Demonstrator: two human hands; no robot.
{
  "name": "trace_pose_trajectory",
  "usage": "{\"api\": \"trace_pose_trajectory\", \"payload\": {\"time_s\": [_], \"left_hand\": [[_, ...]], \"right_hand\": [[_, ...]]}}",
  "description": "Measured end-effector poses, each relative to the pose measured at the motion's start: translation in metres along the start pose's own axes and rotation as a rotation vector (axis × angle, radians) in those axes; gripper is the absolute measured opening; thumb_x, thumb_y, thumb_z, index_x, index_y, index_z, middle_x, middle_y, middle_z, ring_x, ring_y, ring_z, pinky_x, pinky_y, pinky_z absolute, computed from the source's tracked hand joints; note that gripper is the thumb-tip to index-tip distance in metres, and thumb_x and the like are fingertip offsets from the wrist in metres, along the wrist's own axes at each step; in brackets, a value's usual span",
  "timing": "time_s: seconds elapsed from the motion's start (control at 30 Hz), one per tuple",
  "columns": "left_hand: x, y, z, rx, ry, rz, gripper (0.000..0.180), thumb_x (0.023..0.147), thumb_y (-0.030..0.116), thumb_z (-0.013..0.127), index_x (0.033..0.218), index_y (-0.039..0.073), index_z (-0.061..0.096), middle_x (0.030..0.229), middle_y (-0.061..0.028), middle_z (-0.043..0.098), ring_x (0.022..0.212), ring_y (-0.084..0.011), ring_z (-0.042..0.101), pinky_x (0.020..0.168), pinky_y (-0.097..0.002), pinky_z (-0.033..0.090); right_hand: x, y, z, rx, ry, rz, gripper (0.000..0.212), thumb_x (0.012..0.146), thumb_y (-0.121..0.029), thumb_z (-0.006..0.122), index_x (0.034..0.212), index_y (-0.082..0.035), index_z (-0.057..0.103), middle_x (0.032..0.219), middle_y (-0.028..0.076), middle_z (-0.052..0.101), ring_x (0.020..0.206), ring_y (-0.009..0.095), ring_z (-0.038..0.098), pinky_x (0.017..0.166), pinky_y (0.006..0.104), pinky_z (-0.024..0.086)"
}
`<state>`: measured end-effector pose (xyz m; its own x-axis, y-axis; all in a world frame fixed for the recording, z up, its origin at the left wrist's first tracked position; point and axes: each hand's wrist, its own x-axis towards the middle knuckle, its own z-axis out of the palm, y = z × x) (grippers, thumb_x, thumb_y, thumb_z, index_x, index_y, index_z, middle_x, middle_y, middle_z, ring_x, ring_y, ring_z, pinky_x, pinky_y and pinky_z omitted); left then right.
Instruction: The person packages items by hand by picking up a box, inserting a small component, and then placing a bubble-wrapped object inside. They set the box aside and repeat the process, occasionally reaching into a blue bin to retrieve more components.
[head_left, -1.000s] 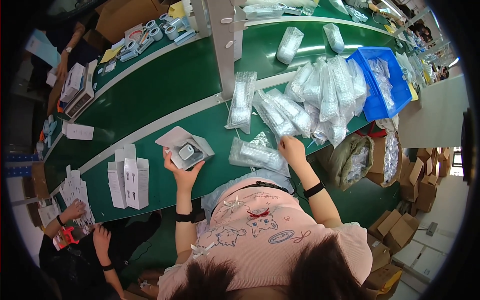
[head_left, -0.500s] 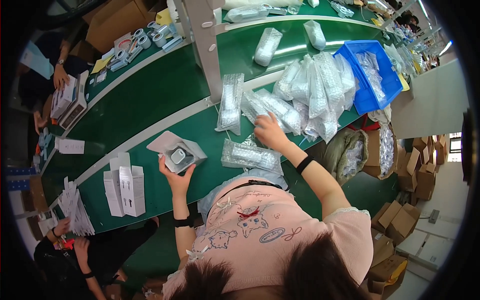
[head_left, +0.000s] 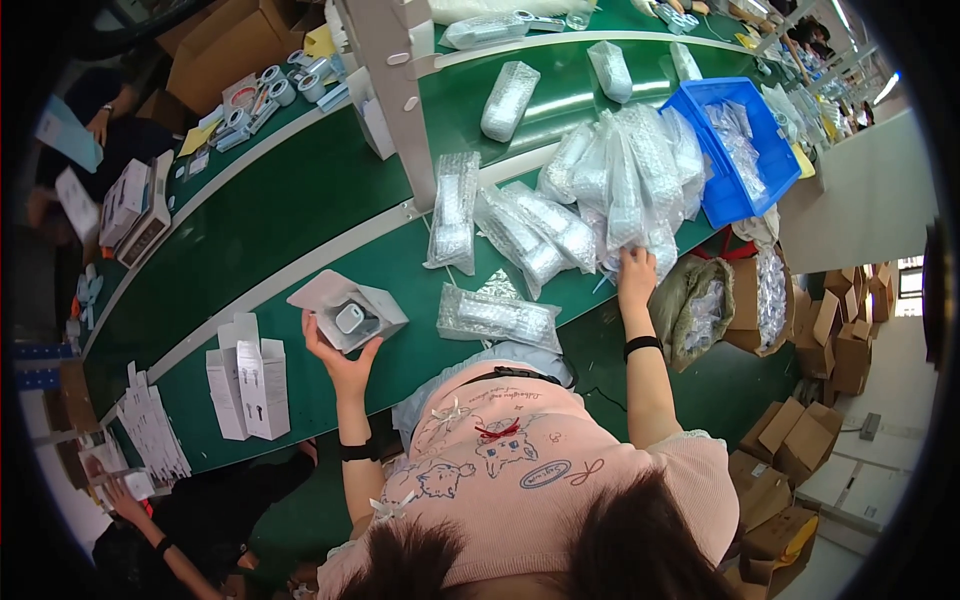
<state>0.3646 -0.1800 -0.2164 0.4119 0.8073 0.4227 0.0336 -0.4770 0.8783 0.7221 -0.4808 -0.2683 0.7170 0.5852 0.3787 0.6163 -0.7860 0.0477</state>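
My left hand (head_left: 342,360) is closed around the lower side of an open white carton (head_left: 382,312), its flap raised. Inside the carton sits a grey and white device (head_left: 350,318) with a rounded face. At the near edge of a heap of bubble-wrap bags (head_left: 655,160), my right hand (head_left: 636,280) has its fingers closed on the lower end of one bubble-wrap bag (head_left: 625,215). Between my hands, a bubble-wrapped package (head_left: 498,316) lies near the table's front edge, and another wrapped package (head_left: 455,210) lies behind it.
A blue bin (head_left: 712,180) with wrapped items stands right of the heap. White cartons (head_left: 262,385) stand at left beside flat printed sheets (head_left: 155,425). A metal post (head_left: 408,130) rises behind the table. Wrapped packages (head_left: 510,100) lie on the green belt. Sacks and cardboard boxes (head_left: 750,305) sit at right.
My right hand has moved right, from the wrapped packages in the middle to the heap's near edge. My left hand still holds the carton. Another white carton now shows behind the post.
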Motion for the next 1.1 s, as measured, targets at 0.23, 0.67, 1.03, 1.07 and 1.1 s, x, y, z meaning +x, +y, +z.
{"api": "trace_pose_trajectory", "payload": {"time_s": [0.23,0.67,1.03,1.07,1.1], "left_hand": [[0.015,0.022,-0.012,0.367,-0.086,0.000,0.028,0.065,0.010,0.071,0.089,0.005,0.057,0.123,-0.0149,0.034,0.109,-0.0300,0.041,0.094,-0.0378,0.031],[0.019,0.017,-0.006,0.292,0.023,-0.136,0.016,0.067,0.006,0.067,0.080,0.004,0.058,0.115,-0.0161,0.042,0.105,-0.0311,0.044,0.091,-0.0358,0.031],[0.023,0.018,0.001,0.317,0.008,-0.180,0.015,0.069,0.007,0.065,0.081,0.004,0.057,0.116,-0.0167,0.041,0.107,-0.0315,0.042,0.090,-0.0349,0.031],[0.022,0.018,0.001,0.321,0.005,-0.178,0.015,0.069,0.007,0.065,0.081,0.004,0.057,0.116,-0.0167,0.041,0.107,-0.0315,0.042,0.090,-0.0349,0.031],[0.022,0.018,0.003,0.321,0.011,-0.179,0.015,0.069,0.007,0.064,0.081,0.004,0.057,0.116,-0.0168,0.041,0.107,-0.0315,0.042,0.090,-0.0349,0.031]], "right_hand": [[0.021,-0.010,-0.038,0.193,0.157,-0.008,0.015,0.066,-0.003,0.057,0.081,-0.004,0.055,0.089,0.013,0.052,0.087,0.029,0.049,0.075,0.0364,0.041],[0.009,-0.011,-0.032,0.014,0.230,0.114,0.045,0.070,-0.022,0.062,0.109,-0.006,0.048,0.115,0.014,0.041,0.107,0.035,0.038,0.090,0.0450,0.031],[0.013,0.020,0.016,0.516,0.040,1.073,0.067,0.071,-0.044,0.061,0.123,-0.011,0.036,0.122,0.024,0.031,0.112,0.039,0.033,0.093,0.0433,0.028],[0.017,0.011,0.016,0.491,-0.001,1.094,0.068,0.071,-0.044,0.060,0.124,-0.011,0.036,0.122,0.025,0.030,0.111,0.039,0.034,0.093,0.0427,0.028],[0.021,0.006,0.019,0.491,0.000,1.102,0.068,0.071,-0.044,0.060,0.124,-0.011,0.036,0.122,0.025,0.030,0.111,0.039,0.034,0.093,0.0427,0.028]]}}
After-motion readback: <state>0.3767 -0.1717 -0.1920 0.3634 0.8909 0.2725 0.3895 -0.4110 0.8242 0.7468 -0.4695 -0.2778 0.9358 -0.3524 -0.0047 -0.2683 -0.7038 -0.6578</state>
